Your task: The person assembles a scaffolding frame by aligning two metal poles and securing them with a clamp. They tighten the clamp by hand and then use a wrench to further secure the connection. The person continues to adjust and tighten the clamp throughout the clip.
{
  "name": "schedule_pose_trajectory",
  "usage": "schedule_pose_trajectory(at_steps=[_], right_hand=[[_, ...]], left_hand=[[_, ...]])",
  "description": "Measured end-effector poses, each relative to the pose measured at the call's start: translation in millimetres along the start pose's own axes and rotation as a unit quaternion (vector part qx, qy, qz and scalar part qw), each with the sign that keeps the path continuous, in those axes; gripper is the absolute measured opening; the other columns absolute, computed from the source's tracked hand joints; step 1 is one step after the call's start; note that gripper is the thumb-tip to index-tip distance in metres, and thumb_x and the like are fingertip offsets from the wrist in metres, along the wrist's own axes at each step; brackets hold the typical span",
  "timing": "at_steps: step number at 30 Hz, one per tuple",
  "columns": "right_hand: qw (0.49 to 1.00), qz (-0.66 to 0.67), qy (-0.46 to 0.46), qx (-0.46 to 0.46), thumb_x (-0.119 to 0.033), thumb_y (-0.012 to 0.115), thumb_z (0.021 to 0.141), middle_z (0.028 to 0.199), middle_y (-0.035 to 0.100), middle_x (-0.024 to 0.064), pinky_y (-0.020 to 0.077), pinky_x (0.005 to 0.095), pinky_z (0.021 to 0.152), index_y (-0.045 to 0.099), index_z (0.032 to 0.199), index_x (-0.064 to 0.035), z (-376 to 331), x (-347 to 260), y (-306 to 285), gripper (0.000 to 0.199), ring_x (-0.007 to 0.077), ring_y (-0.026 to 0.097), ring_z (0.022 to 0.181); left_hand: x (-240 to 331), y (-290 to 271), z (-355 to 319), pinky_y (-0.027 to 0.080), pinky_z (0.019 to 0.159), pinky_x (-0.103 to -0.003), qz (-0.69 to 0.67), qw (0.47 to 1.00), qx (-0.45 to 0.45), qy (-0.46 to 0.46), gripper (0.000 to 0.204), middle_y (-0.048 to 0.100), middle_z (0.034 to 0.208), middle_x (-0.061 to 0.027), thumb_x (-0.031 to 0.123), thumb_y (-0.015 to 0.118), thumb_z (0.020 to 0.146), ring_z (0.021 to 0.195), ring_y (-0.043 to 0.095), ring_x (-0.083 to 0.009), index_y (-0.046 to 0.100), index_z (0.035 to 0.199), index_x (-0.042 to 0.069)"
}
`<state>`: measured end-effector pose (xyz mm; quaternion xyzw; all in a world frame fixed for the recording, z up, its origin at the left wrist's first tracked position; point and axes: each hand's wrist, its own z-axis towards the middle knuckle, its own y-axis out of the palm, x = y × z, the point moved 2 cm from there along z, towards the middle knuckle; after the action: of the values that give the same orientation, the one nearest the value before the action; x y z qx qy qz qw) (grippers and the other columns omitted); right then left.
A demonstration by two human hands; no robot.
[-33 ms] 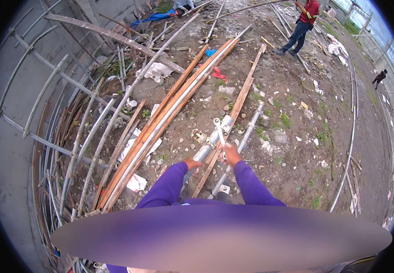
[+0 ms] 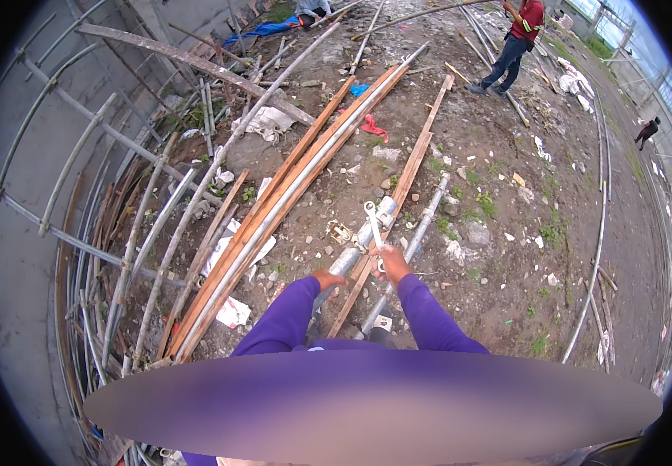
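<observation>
My right hand (image 2: 393, 265) is closed round a silver wrench (image 2: 372, 224), whose ring end points up and away from me. Under the wrench lies a grey metal pipe (image 2: 342, 262) with clamp fittings (image 2: 385, 208) on it. My left hand (image 2: 328, 279) rests on the near part of that pipe, its fingers wrapped over it and partly hidden. A loose metal clamp (image 2: 340, 231) sits on the dirt just left of the pipe. Beside the pipe runs a wooden plank (image 2: 410, 175), and right of that lies a second metal pipe (image 2: 426, 213).
Long planks (image 2: 285, 198) with a pale pipe between them lie to the left. Pipe scaffolding (image 2: 111, 132) stands by a grey wall (image 2: 10, 272). A person in a red shirt (image 2: 526, 23) stands at the far right. Stones and scraps litter the dirt.
</observation>
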<state>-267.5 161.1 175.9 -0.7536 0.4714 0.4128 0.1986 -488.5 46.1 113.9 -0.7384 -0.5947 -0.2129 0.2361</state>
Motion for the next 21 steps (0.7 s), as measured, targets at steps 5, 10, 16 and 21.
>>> schedule_pose_trajectory(at_steps=[5,10,16,21], right_hand=[[0.999,0.034,0.012,0.013,-0.022,0.044,0.102,0.070,0.064,0.0112,0.0468,0.0317,0.040,0.053,0.112,-0.0053,-8,-11,23,0.022,0.0191,0.061,0.048],[0.999,0.026,-0.025,0.022,-0.018,0.043,0.104,0.070,0.064,0.0120,0.0466,0.0312,0.039,0.048,0.115,-0.0067,-11,-16,32,0.016,0.0198,0.061,0.047],[0.995,0.085,-0.023,0.035,-0.018,0.043,0.105,0.068,0.063,0.0126,0.0439,0.0318,0.036,0.045,0.115,-0.0071,-11,-16,46,0.015,0.0201,0.058,0.043],[0.994,0.027,-0.045,0.097,-0.017,0.046,0.104,0.064,0.059,0.0088,0.0383,0.0298,0.032,0.045,0.117,-0.0064,-13,-24,47,0.017,0.0175,0.053,0.038]], left_hand=[[8,-3,-11,0.058,0.056,-0.037,0.018,1.000,0.006,-0.001,0.058,0.071,0.075,-0.0156,0.045,0.082,0.074,0.058,0.069,-0.0235,0.071,0.097,-0.007],[5,-3,-8,0.059,0.059,-0.036,0.024,1.000,0.014,-0.004,0.058,0.072,0.076,-0.0154,0.046,0.081,0.073,0.060,0.070,-0.0231,0.072,0.094,-0.007],[-3,-2,2,0.059,0.058,-0.035,-0.005,1.000,0.015,0.005,0.058,0.072,0.076,-0.0159,0.047,0.082,0.072,0.061,0.071,-0.0233,0.072,0.093,-0.006],[5,-5,-7,0.058,0.062,-0.035,0.042,0.999,0.021,0.020,0.062,0.072,0.076,-0.0163,0.049,0.083,0.069,0.062,0.071,-0.0243,0.072,0.093,-0.007]])
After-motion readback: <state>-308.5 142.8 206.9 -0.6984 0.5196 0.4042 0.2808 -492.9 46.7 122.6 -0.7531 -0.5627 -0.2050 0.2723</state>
